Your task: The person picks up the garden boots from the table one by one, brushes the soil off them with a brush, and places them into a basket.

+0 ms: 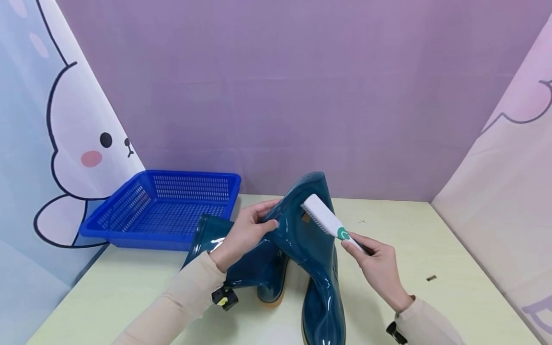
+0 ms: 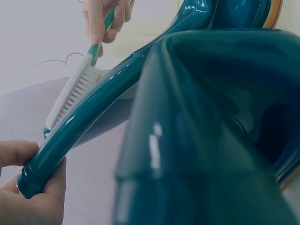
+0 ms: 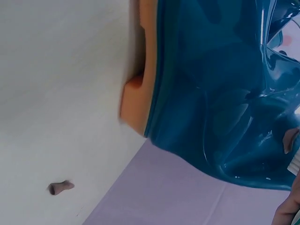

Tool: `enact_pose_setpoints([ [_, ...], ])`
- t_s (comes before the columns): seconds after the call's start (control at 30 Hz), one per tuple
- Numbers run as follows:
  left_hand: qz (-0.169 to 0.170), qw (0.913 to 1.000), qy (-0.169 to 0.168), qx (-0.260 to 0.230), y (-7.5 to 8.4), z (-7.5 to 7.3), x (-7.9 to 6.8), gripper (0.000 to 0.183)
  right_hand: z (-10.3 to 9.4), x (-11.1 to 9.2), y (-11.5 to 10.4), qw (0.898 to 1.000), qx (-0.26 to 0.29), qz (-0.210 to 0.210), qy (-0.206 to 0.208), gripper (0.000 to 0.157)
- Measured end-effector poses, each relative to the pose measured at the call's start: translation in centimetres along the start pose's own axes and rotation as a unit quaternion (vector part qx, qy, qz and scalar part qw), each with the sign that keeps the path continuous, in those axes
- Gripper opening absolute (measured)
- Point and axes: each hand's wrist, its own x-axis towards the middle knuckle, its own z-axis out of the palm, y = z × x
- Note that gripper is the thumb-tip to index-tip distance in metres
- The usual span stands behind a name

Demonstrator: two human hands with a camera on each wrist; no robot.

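A dark teal rubber boot (image 1: pixel 321 254) stands on the table with its toe towards me and its shaft leaning. My left hand (image 1: pixel 243 235) pinches the top edge of that shaft between thumb and fingers. The handle of a white and green scrubbing brush (image 1: pixel 322 214) is gripped in my right hand (image 1: pixel 379 266). Its bristles (image 2: pixel 82 89) face the shaft, right at the surface in the left wrist view. Beside the brush head, a small brown patch (image 1: pixel 305 218) sticks to the boot. The second teal boot (image 1: pixel 254 266) is behind my left forearm, partly hidden.
A blue plastic basket (image 1: pixel 151 241) sits at the back left of the pale table (image 1: pixel 388 215). One small brown scrap (image 1: pixel 431 278) lies on the table to the right. Behind the table hangs a purple cloth (image 1: pixel 302 96), with printed cloth at both sides.
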Motion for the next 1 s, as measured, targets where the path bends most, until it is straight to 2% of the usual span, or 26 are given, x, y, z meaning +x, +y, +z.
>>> enact_pose_setpoints([
  [0.27,0.006,1.0000,-0.001,0.005,0.2,0.0,-0.1,0.043,0.4,0.1,0.5,1.000,-0.022,0.012,-0.015,0.030],
  [0.63,-0.003,0.9999,0.007,0.009,-0.5,-0.1,-0.1,0.044,0.0,-0.2,1.3,0.998,-0.051,0.035,-0.033,0.032],
  [1.0,0.003,0.9998,0.014,0.012,-0.8,-0.3,-0.1,0.043,-0.4,-0.4,2.2,0.995,-0.084,0.035,-0.038,0.028],
])
